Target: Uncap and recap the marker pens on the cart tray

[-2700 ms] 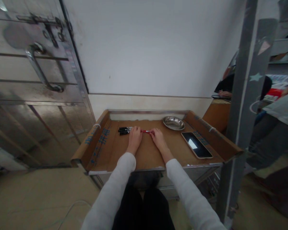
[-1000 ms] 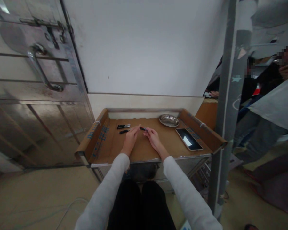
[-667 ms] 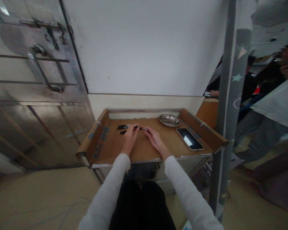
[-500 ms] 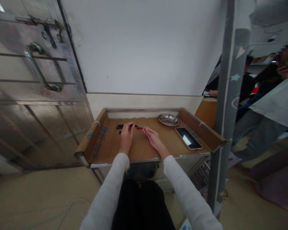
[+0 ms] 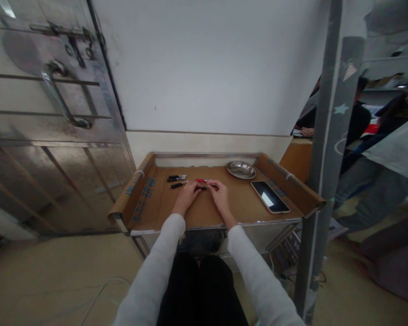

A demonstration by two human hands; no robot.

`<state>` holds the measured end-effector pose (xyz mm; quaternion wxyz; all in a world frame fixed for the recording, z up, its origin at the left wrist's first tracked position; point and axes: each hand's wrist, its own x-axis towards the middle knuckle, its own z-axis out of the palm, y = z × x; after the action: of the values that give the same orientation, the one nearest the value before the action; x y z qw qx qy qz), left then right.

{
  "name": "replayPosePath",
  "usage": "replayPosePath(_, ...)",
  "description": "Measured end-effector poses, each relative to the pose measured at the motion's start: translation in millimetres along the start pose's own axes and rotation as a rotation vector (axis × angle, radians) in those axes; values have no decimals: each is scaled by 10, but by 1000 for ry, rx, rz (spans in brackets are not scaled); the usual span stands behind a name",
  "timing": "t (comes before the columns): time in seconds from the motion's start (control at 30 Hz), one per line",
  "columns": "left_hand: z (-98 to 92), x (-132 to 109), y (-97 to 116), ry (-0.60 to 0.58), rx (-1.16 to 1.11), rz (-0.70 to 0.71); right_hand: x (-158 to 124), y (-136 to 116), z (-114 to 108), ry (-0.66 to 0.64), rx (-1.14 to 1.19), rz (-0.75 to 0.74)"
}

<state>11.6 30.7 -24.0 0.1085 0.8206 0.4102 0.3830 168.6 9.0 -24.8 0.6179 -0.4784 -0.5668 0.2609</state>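
Note:
Over the cardboard-lined table (image 5: 163,213) my two hands meet near the middle. My left hand (image 5: 189,194) is closed at the left end of a black pen (image 5: 203,188), and my right hand (image 5: 220,195) pinches its other end. Just beyond them a red pen (image 5: 201,180) lies on the cardboard, partly close behind my fingers. To the left of my left hand, a pair of black pens (image 5: 177,178) lies side by side, with another black pen (image 5: 178,185) nearer to me. Fingertips partly hide the held pen.
A shiny metal dish (image 5: 241,170) stands at the back right of the table, with a phone (image 5: 270,197) in front of it. Folded cardboard walls (image 5: 294,183) edge the sides. A grey post (image 5: 336,136) rises at right, with people beyond it.
My left hand has left the pens at the left and moved right, toward my right hand. A black pen is now between both hands. The red pen now lies beyond them.

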Motion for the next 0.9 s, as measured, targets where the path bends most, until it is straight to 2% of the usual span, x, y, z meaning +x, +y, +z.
replayPosePath(0.07, 19, 22, -36, 34, 41, -26, -3, -8, 27, -161, -13, -20)
replayPosePath(0.13, 44, 50, -66, 55, 63, -56, 0, -2, 42, -239, -80, -40)
replayPosePath(0.27, 96, 107, -81, 60, 99, -86, -7, 32, 46, -158, -357, -110)
replayPosePath(0.43, 129, 130, -69, 62, 108, -100, -46, 110, 39, -37, -597, -100)
replayPosePath(0.53, 115, 116, -57, 60, 78, -69, -46, 153, 36, -39, -601, -123)
replayPosePath(0.73, 43, 88, 42, 12, 53, 86, 15, 163, 42, -128, -557, -157)
replayPosePath(0.9, 33, 102, 67, 5, 128, 49, 21, 148, 37, -143, -588, -172)
